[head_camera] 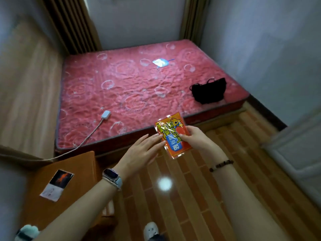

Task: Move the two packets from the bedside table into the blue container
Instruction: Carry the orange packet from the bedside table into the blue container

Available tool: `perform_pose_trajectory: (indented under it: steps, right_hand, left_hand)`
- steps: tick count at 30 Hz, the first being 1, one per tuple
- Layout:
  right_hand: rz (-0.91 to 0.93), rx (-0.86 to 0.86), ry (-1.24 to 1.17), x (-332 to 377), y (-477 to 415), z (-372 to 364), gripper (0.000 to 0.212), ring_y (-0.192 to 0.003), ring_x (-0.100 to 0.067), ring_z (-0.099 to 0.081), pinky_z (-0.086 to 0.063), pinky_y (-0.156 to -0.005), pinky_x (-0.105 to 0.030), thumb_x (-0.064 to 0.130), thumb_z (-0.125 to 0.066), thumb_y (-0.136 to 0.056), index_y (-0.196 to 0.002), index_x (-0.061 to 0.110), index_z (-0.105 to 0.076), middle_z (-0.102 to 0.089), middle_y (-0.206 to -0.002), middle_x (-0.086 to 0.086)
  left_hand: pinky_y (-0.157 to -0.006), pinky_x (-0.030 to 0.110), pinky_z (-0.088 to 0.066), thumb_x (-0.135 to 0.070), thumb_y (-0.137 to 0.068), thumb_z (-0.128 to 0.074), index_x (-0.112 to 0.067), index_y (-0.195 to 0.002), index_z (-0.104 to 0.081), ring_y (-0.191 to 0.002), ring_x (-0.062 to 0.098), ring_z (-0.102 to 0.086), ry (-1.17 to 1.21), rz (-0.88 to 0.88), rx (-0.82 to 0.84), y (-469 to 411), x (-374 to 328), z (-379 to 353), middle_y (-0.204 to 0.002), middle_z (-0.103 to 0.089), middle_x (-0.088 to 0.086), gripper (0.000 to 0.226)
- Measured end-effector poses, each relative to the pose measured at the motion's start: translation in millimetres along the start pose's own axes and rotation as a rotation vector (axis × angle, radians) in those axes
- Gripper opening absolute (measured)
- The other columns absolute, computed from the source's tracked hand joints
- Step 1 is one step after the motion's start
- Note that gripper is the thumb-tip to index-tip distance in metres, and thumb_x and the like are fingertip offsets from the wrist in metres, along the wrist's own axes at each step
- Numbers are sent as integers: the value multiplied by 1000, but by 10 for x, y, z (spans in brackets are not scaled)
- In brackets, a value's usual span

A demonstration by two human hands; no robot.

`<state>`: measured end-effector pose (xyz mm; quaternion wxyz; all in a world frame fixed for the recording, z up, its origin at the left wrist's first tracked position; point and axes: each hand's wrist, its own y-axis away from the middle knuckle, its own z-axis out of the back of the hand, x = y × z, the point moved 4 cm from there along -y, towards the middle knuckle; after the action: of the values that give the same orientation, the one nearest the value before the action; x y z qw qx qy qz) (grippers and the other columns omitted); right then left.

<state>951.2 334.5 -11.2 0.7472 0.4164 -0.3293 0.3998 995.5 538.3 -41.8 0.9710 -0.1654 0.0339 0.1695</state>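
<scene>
A: Packet (172, 134), orange and red with a blue band, is up in the air over the wooden floor (191, 197), just past the foot edge of the red mattress (121, 87).

B: Who has it?

A: The right hand (198, 139) pinches its right edge, thumb on the printed face, the other fingers hidden behind. Whether a second packet sits behind it, I cannot tell.

B: And the left hand (139, 153)?

A: Flat and spread, fingers straight, fingertips (160, 135) touching or just short of the packet's left edge; it grips nothing.

B: The bedside table (57, 188)?

A: Lower left, holding a dark photo card (57, 185). A white cable (97, 129) runs across the mattress; a black garment (209, 90) lies near its right corner.
</scene>
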Motion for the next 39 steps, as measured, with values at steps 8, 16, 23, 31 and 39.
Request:
perform_pose_trajectory:
  steps: [8, 16, 23, 31, 39]
  right_hand:
    - [-165, -272, -166, -1103, 1054, 1508, 31, -91, -18, -63, -55, -68, -20, 8, -56, -92, -123, 2, -52, -64, -114, -10]
    - [-304, -505, -232, -2300, 2542, 2632, 32, -89, -17, -62, -51, -64, -19, 8, -56, -92, -123, 4, -53, -64, -119, -15]
    - [-378, -694, -343, -3052, 3771, 3211, 33, -99, -24, -60, -50, -72, -23, 2, -53, -92, -125, 0, -51, -60, -125, -20]
    - [-511, -892, -459, -3756, 4770, 3491, 32, -98, -24, -59, -53, -64, -14, 3, -52, -93, -124, -1, -53, -61, -113, -10]
    - [-642, -1040, -498, -4375, 5248, 3995, 26, -96, -25, -62, -51, -90, -41, 8, -55, -93, -118, 3, -58, -64, -120, -18]
  left_hand:
    - [-113, 40, -27, -17, -91, -54, -19, -140, -43, -140, 13, -29, 136, -333, 50, -1161, -1459, -416, -149, -39, 3, 50]
    - [-114, 40, -25, -18, -95, -42, -17, -140, -42, -140, 17, -31, 231, -618, 62, -1729, -3363, -803, -149, -38, 6, 45]
    - [-112, 42, -28, -17, -92, -47, -17, -140, -42, -139, 20, -32, 296, -839, 106, -1983, -4817, -1047, -149, -38, 8, 48]
    - [-114, 40, -24, -19, -91, -47, -18, -140, -41, -137, 20, -34, 302, -1094, 157, -2231, -6016, -1347, -148, -39, 8, 49]
    - [-111, 43, -28, -16, -92, -48, -16, -139, -42, -137, 23, -35, 371, -1286, 212, -2730, -6961, -1780, -147, -39, 10, 47]
